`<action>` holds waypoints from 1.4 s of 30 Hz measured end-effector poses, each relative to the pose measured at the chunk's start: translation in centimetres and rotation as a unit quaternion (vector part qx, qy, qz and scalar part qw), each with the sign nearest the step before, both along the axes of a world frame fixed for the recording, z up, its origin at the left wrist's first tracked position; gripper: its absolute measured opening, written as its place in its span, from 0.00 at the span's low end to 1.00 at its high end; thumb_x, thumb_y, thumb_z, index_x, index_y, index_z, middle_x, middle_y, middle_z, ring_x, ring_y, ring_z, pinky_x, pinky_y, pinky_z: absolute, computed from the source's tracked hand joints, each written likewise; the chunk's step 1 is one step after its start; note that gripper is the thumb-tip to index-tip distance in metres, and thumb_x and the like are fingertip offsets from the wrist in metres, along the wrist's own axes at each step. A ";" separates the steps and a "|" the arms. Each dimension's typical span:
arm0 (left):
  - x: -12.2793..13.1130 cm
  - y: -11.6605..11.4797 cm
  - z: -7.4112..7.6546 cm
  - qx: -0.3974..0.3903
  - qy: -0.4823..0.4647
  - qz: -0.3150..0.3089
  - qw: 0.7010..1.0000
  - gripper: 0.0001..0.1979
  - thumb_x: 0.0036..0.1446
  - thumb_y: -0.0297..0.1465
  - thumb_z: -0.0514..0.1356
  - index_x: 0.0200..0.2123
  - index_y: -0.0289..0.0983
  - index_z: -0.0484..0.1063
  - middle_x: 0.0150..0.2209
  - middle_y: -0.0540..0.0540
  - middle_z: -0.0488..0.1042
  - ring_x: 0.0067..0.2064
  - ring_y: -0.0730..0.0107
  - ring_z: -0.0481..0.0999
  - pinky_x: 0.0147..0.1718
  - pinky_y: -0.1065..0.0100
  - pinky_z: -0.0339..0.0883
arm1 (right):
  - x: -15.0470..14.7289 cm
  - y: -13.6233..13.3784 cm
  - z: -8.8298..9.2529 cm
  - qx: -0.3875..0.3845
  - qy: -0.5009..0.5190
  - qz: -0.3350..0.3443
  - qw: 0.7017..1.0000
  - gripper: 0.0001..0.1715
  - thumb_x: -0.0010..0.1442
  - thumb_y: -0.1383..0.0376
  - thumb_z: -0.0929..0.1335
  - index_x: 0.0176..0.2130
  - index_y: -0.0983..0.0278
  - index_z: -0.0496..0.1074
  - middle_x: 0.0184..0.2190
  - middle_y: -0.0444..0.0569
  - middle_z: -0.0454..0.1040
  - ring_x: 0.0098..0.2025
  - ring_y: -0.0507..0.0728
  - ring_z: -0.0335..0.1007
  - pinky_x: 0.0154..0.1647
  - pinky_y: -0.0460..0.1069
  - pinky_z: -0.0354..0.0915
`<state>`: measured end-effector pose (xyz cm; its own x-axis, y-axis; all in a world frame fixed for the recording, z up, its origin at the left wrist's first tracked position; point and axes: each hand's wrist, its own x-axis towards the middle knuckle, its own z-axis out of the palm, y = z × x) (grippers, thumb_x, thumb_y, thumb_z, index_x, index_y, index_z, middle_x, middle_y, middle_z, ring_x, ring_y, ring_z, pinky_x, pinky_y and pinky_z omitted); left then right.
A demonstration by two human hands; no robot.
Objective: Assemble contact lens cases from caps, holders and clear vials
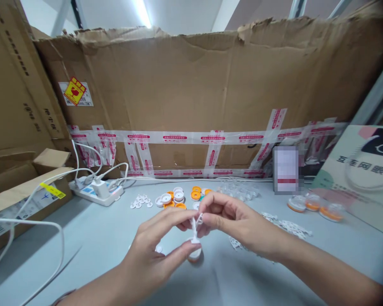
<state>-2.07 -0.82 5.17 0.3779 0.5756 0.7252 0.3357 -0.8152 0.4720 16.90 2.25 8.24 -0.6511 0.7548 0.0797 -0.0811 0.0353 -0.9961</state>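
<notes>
By left grip (147,244) and right grip (232,216), the white part (194,231) between them is being pinched, light pressure being advised

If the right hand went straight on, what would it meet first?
The right hand would likely meet the white piece first, which it seems to touch, then the left hand holding it; depth is hard to judge.

i see a bare left hand (159,244) and right hand (231,219), slim fingers (177,216), a thin dark band (64,296) across the left forearm (104,280).
</notes>
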 end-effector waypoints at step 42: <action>-0.5 -2.9 10.4 0.166 0.061 0.070 0.982 0.17 0.53 0.23 0.60 0.47 0.40 0.67 0.42 0.46 0.70 0.42 0.71 0.72 0.39 0.71 0.72 | -1.4 -4.2 6.6 0.079 0.160 -0.122 0.976 0.10 0.52 0.64 0.71 0.37 0.60 0.74 0.31 0.43 0.76 0.32 0.48 0.71 0.33 0.41 0.67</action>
